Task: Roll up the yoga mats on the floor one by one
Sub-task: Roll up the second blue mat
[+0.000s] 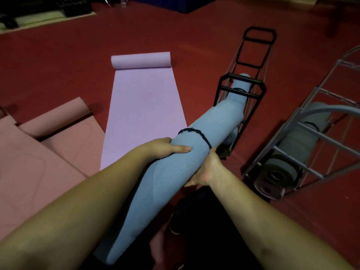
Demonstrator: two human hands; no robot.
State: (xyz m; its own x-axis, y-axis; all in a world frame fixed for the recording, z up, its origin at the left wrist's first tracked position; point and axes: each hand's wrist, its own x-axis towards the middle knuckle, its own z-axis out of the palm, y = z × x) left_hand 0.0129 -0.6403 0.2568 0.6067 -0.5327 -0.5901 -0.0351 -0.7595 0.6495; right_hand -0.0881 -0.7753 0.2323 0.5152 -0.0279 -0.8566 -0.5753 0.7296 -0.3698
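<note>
Clearly soft, bulky: both hands clasp the rolled blue mat.
Left hand and right hand curl round it beside its black band.

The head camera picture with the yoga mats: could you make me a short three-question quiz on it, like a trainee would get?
1. True or false: both hands hold the rolled blue mat.
2. What is the state of the lilac mat on the floor?
A. fully rolled
B. mostly flat, rolled only at its far end
C. standing in a rack
3. What goes round the blue mat between the left hand and the right hand?

Key
1. True.
2. B.
3. A black band.
</note>
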